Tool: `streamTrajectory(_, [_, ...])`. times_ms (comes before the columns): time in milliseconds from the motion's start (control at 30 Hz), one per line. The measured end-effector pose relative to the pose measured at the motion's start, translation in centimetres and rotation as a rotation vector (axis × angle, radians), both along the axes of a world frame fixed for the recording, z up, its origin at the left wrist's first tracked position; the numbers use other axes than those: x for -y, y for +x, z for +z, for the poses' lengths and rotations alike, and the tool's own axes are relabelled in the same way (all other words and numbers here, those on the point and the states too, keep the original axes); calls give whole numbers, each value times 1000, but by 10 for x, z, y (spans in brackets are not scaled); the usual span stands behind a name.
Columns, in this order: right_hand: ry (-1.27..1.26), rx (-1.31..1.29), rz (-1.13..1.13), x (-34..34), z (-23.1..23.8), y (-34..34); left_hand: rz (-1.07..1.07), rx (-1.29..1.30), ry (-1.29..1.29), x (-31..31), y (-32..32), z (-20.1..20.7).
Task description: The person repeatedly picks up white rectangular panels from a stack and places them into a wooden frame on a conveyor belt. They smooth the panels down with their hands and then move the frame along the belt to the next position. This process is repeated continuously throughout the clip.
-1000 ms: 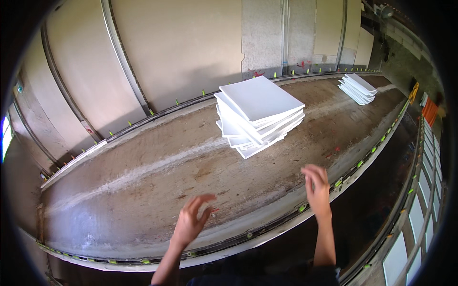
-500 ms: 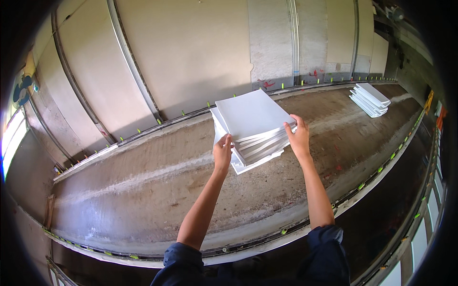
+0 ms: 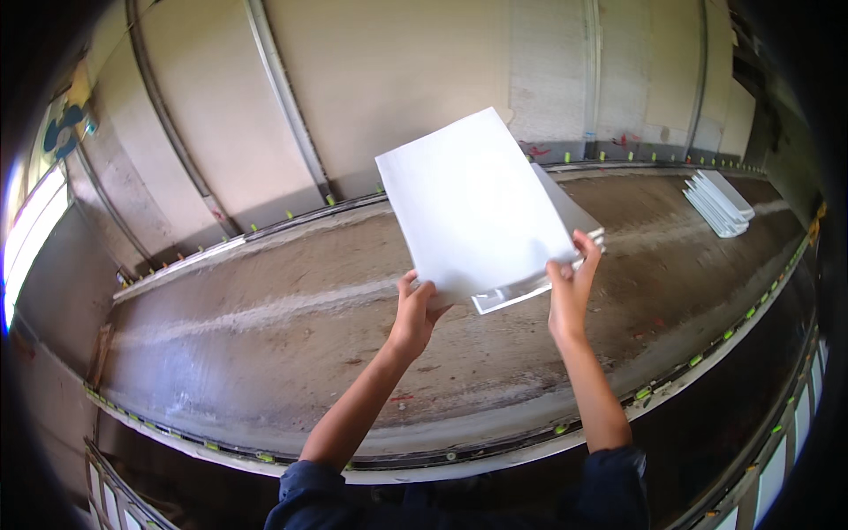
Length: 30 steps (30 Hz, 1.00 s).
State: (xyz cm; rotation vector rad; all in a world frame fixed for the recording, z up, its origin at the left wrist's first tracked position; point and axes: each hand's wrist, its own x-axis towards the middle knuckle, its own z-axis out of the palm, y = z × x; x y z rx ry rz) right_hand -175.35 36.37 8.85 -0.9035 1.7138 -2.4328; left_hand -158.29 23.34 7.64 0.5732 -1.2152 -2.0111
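Observation:
A square white sheet [image 3: 477, 203], smooth and slightly bowed, is tilted up over a stack of similar white sheets [image 3: 568, 208]. The stack shows only at its right side and near edge; the rest is hidden under the raised sheet. My left hand [image 3: 413, 316] grips the sheet at its near left corner, the fingertips partly behind it. At the near right corner my right hand [image 3: 572, 287] pinches the sheet, thumb on the near edge and a finger reaching up beside the stack's right corner.
Under the stack runs a long, worn brown table [image 3: 291, 353] with a pale streak along it. Small yellow-green clips [image 3: 695, 359] line its edges. Farther right lies another pile of white sheets [image 3: 718, 203]. Behind stands a beige panelled wall [image 3: 397, 71], with a blue fan [image 3: 64, 132] at far left.
Both hands have raised and tilted the top white sheet, which now covers much of the stack. The whole view has shifted, moving the far pile and wall rightward in the picture.

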Motion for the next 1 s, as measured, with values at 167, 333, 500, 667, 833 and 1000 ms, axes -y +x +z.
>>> streamTrajectory(167, [78,153,319,4,-26,139,179,128,-133,6,149,-4])
streamTrajectory(333, [197,395,545,19,-50,289,326,169,-96,12,324,-44])
streamTrajectory(500, [365,376,641,77,-89,408,445,218,-144,38,450,-75])
streamTrajectory(667, [538,191,795,128,-110,472,495,221,-180,72,531,-88])
streamTrajectory(833, [577,230,748,165,-82,518,595,214,-242,108,562,-90])
streamTrajectory(1000, [527,203,703,177,-78,536,602,267,-341,122,575,-81])
